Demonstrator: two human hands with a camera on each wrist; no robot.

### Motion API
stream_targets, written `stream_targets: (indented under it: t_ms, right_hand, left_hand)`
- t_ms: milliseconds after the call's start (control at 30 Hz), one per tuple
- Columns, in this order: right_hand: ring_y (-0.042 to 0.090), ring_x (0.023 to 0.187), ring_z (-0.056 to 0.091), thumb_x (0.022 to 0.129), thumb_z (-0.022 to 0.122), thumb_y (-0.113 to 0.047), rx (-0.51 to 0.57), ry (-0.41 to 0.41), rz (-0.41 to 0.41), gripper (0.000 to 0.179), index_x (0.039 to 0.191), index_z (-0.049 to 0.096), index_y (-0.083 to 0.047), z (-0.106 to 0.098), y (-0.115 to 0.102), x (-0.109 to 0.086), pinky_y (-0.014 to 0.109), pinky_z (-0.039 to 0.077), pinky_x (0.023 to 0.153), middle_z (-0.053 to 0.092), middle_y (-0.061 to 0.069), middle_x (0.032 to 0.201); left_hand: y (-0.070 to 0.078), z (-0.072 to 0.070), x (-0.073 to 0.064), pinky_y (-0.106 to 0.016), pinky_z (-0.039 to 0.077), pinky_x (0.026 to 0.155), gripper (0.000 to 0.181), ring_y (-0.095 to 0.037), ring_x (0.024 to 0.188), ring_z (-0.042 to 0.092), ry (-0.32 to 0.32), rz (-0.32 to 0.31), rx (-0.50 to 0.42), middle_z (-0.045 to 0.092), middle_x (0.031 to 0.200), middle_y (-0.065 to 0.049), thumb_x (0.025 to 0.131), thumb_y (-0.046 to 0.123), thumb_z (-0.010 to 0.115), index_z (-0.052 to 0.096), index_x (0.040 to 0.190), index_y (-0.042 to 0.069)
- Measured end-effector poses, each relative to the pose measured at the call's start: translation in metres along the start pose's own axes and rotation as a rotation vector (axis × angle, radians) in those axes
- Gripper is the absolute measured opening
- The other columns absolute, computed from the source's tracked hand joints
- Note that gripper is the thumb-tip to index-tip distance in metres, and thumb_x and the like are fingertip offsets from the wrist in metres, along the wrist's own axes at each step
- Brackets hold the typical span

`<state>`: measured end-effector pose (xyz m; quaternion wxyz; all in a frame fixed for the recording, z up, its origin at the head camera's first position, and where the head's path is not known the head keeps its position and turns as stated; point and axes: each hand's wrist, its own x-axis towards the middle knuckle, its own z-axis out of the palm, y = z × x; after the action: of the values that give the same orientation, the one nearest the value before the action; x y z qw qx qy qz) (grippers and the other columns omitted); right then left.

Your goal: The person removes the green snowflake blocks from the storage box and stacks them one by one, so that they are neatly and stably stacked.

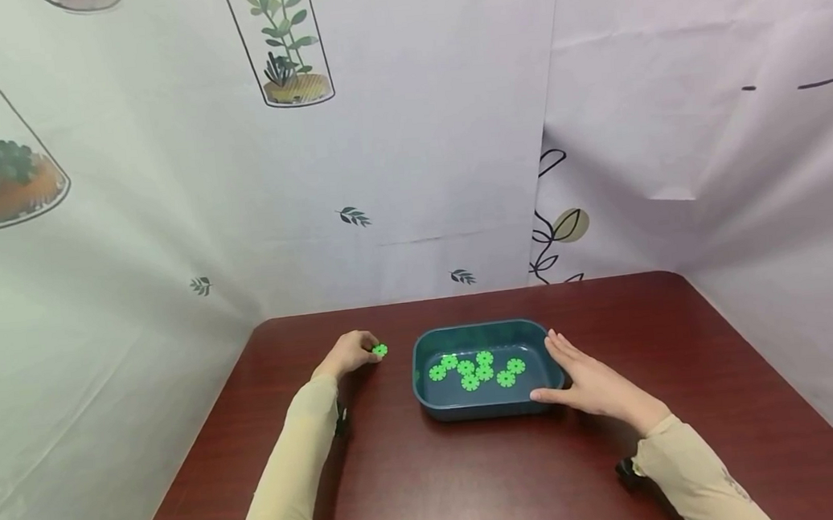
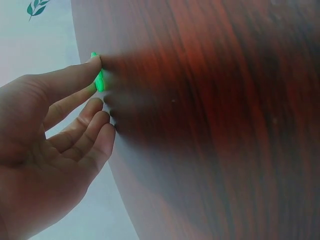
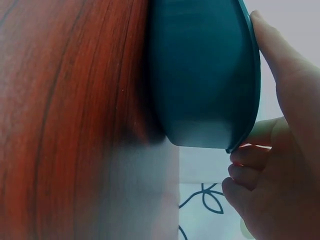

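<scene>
My left hand (image 1: pixel 350 352) is over the far left part of the table and pinches a green flower-shaped disc (image 1: pixel 380 349) between thumb and index finger. In the left wrist view the green disc (image 2: pixel 99 80) stands on edge, the other fingertips close to the wood. A dark teal rectangular tray (image 1: pixel 463 412) sits at the middle of the table, with several matching green discs (image 1: pixel 484 373) lying flat on its floor. At its right end, my right hand (image 1: pixel 599 388) rests on the rim, thumb toward the front and fingers outstretched at the back corner.
The reddish-brown wooden table (image 1: pixel 418 485) ends at a white cloth backdrop (image 1: pixel 437 146) printed with plants, which also hangs along both sides. Dark bands show at both wrists. The tray wall (image 3: pixel 205 75) rises beside the right hand.
</scene>
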<state>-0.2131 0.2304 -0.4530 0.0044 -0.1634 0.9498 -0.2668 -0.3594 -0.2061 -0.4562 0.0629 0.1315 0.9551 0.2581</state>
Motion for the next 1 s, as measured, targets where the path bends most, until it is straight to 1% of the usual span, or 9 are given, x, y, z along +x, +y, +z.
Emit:
stream_targets:
  t_ms: [100,300,400,500,600,733,800,867,1000]
  right_hand:
    - [0.044,0.149,0.019,0.082,0.070,-0.068,0.001,0.002,-0.002,0.112,0.156,0.026,0.004,-0.001,-0.001,0.000,0.063,0.034,0.109,0.017,0.023,0.164]
    - [0.045,0.149,0.018,0.081,0.068,-0.071,0.005,0.003,-0.005,0.115,0.156,0.025,0.005,-0.001,-0.001,0.000,0.062,0.034,0.109,0.016,0.023,0.165]
    - [0.045,0.149,0.018,0.081,0.068,-0.071,0.007,-0.003,-0.007,0.115,0.157,0.025,0.005,-0.001,-0.002,-0.001,0.062,0.034,0.109,0.016,0.024,0.165]
    - [0.045,0.149,0.018,0.082,0.069,-0.070,0.011,-0.010,-0.003,0.114,0.157,0.025,0.005,-0.001,-0.002,-0.002,0.063,0.034,0.109,0.015,0.024,0.164]
    - [0.045,0.149,0.018,0.082,0.069,-0.070,0.017,-0.014,0.001,0.115,0.156,0.025,0.005,-0.001,-0.002,-0.004,0.063,0.034,0.109,0.016,0.025,0.164]
    - [0.045,0.149,0.018,0.081,0.068,-0.070,0.017,-0.007,-0.001,0.115,0.157,0.025,0.005,-0.001,-0.001,-0.003,0.063,0.034,0.109,0.016,0.024,0.164]
    - [0.045,0.149,0.018,0.081,0.068,-0.071,0.013,-0.003,-0.002,0.115,0.157,0.025,0.004,-0.001,0.000,-0.002,0.062,0.034,0.109,0.016,0.024,0.164]
    - [0.044,0.149,0.018,0.081,0.068,-0.072,0.010,0.000,-0.005,0.116,0.157,0.025,0.004,-0.001,0.000,-0.002,0.062,0.034,0.109,0.016,0.024,0.164]
    - [0.044,0.149,0.018,0.081,0.067,-0.072,0.010,-0.003,-0.010,0.115,0.156,0.025,0.005,0.000,-0.001,-0.003,0.062,0.034,0.109,0.016,0.024,0.164]
  left_hand:
    - [0.001,-0.001,0.000,-0.048,0.052,0.092,0.030,-0.033,0.108,0.062,0.001,0.003,-0.003,0.067,0.116,-0.018,0.091,0.012,0.075,0.069,0.117,-0.002]
    - [-0.002,-0.003,0.001,-0.050,0.050,0.094,0.035,-0.036,0.112,0.061,-0.009,0.035,0.041,0.065,0.119,-0.021,0.090,0.012,0.075,0.066,0.120,-0.004]
    - [-0.003,-0.006,0.000,-0.050,0.050,0.095,0.038,-0.036,0.115,0.060,-0.009,0.015,0.006,0.064,0.122,-0.020,0.090,0.013,0.075,0.064,0.123,-0.003]
    - [0.003,-0.011,-0.002,-0.052,0.049,0.096,0.042,-0.037,0.118,0.058,-0.005,0.007,-0.043,0.062,0.127,-0.020,0.092,0.015,0.073,0.062,0.128,-0.003]
    - [0.014,-0.016,-0.001,-0.053,0.048,0.098,0.044,-0.036,0.121,0.057,0.010,0.003,-0.077,0.060,0.131,-0.018,0.093,0.018,0.071,0.060,0.132,-0.001]
    - [0.033,-0.026,0.008,-0.053,0.048,0.099,0.044,-0.033,0.124,0.055,0.027,0.018,-0.097,0.060,0.135,-0.015,0.095,0.020,0.070,0.061,0.134,0.003]
    - [0.045,-0.032,0.013,-0.052,0.047,0.100,0.043,-0.034,0.125,0.055,0.025,0.045,-0.088,0.060,0.135,-0.016,0.095,0.021,0.070,0.061,0.134,0.004]
    - [0.057,-0.036,0.019,-0.052,0.047,0.101,0.042,-0.034,0.125,0.056,0.025,0.087,-0.067,0.061,0.134,-0.017,0.095,0.021,0.069,0.062,0.133,0.004]
    - [0.082,-0.038,0.025,-0.048,0.050,0.097,0.042,-0.033,0.120,0.060,0.023,0.148,-0.049,0.063,0.132,-0.016,0.095,0.021,0.070,0.063,0.133,0.004]
